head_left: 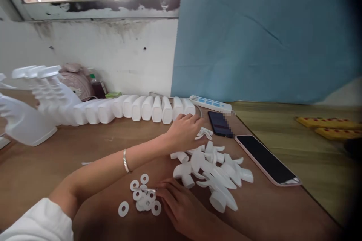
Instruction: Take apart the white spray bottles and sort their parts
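My left hand (183, 132) reaches across the brown table (93, 147), a silver bracelet on its wrist. Its fingers curl down onto the far end of a pile of white spray heads (215, 177), closing on one small white spray head (205, 133). My right hand (181, 205) rests on the table near the front, just left of the pile. It pinches a thin metal tool (145, 189) whose tip lies over a cluster of several flat white ring washers (143, 196).
A row of white bottles (141, 108) lies along the back wall, with assembled spray bottles (34, 101) at the left. A power strip (210, 103), a dark phone (219, 123) and a pink-cased phone (267, 160) lie to the right. Yellow blocks (328, 126) sit far right.
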`<state>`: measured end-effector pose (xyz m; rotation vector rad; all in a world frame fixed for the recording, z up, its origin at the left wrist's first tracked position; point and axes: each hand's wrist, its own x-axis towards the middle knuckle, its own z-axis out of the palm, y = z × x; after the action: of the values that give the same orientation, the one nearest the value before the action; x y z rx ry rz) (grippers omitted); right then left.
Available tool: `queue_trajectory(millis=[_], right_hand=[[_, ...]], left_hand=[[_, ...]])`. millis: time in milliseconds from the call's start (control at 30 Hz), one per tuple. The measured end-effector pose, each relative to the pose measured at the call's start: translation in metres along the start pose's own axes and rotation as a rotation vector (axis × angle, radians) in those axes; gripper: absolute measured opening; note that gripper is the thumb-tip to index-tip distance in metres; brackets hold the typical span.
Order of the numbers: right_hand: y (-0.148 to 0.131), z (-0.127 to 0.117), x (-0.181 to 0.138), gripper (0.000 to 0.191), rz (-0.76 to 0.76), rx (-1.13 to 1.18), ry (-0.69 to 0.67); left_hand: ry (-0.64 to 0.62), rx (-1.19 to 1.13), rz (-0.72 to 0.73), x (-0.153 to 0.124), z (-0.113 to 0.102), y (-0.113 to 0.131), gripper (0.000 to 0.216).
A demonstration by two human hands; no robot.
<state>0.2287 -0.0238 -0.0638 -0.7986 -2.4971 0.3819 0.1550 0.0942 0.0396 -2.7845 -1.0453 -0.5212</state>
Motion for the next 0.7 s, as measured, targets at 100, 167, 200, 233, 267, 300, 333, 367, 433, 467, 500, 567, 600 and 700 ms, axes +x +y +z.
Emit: queue_trajectory(millis=[100,167,200,233,267,300,333,367,433,467,500,567,600,700], right_hand=[[0.001,0.004,0.000,0.027,-0.012,-0.003,0.048],[0.003,0.006,0.000,0.026,-0.050,-0.007,0.070],[0.003,0.007,0.001,0.027,-0.067,-0.007,0.075],[0.004,0.008,0.001,0.027,-0.078,-0.007,0.081],[0.004,0.008,0.001,0.028,-0.078,-0.005,0.086],[0.004,0.008,0.001,0.029,-0.071,-0.004,0.086],[0.004,0.008,0.001,0.029,-0.063,-0.003,0.086],[0.004,0.008,0.001,0.029,-0.055,-0.006,0.089],[0.004,0.008,0.002,0.028,-0.050,-0.016,0.087],[0.003,0.008,0.002,0.028,-0.047,-0.021,0.086],[0.003,0.008,0.002,0.028,-0.047,-0.025,0.091],[0.003,0.008,0.003,0.028,-0.043,-0.027,0.095],[0.003,0.008,0.004,0.028,-0.041,-0.027,0.096],[0.002,0.007,0.006,0.029,-0.044,-0.038,0.092]], left_hand=[[0.112,-0.036,0.034,-0.037,-0.018,-0.019,0.026],[0.211,-0.027,0.025,-0.067,-0.031,-0.038,0.023],[0.267,-0.002,-0.003,-0.083,-0.038,-0.051,0.021],[0.327,0.039,-0.060,-0.100,-0.045,-0.066,0.020],[0.395,0.103,-0.145,-0.119,-0.051,-0.084,0.022],[0.479,0.183,-0.251,-0.138,-0.058,-0.103,0.021],[0.585,0.283,-0.374,-0.159,-0.063,-0.123,0.020],[0.672,0.332,-0.453,-0.180,-0.068,-0.144,0.023],[0.850,0.462,-0.702,-0.221,-0.072,-0.181,0.036],[0.904,0.523,-0.867,-0.240,-0.073,-0.197,0.041],[0.884,0.550,-1.018,-0.255,-0.073,-0.210,0.041],[0.726,0.525,-1.146,-0.276,-0.070,-0.229,0.036],[0.661,0.500,-1.162,-0.281,-0.069,-0.235,0.034],[0.532,0.441,-1.175,-0.277,-0.070,-0.253,0.029]])
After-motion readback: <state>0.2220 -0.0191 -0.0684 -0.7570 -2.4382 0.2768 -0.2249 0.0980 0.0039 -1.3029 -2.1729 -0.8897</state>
